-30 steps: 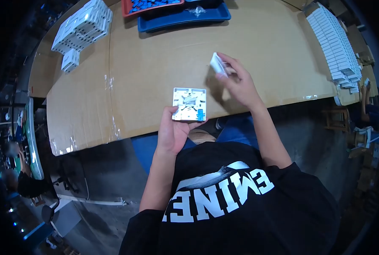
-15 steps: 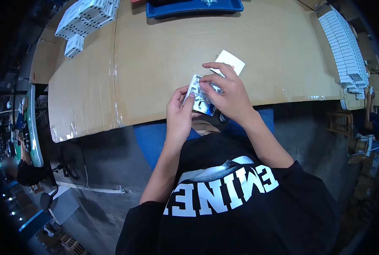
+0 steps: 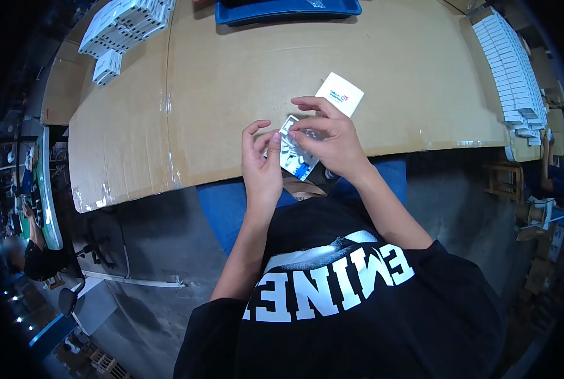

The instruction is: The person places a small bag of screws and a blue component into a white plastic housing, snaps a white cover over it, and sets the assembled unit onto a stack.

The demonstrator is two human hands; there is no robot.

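Note:
A shallow white box (image 3: 289, 156) with small white parts and a blue piece (image 3: 302, 170) inside sits tilted between my hands at the table's near edge. My left hand (image 3: 262, 165) is at its left side, thumb against the rim and fingers curled behind. Over the box's upper end, my right hand (image 3: 333, 140) has thumb and index finger pinched together, the other fingers raised. Whatever is in that pinch is too small to tell. Just beyond my right hand lies a white square lid (image 3: 340, 93) with a small coloured print, flat on the cardboard-covered table (image 3: 231, 82).
White boxes (image 3: 127, 28) are stacked at the far left, with one small block (image 3: 107, 67) in front. A long stack of white boxes (image 3: 509, 69) lines the right edge. At the back is a blue tray (image 3: 288, 12). A person (image 3: 38, 252) sits at the left.
The box has turned and tilted, so its inside now shows more clearly. My left fingers have lifted from its side, and my right hand has shifted slightly left, uncovering the lid's print.

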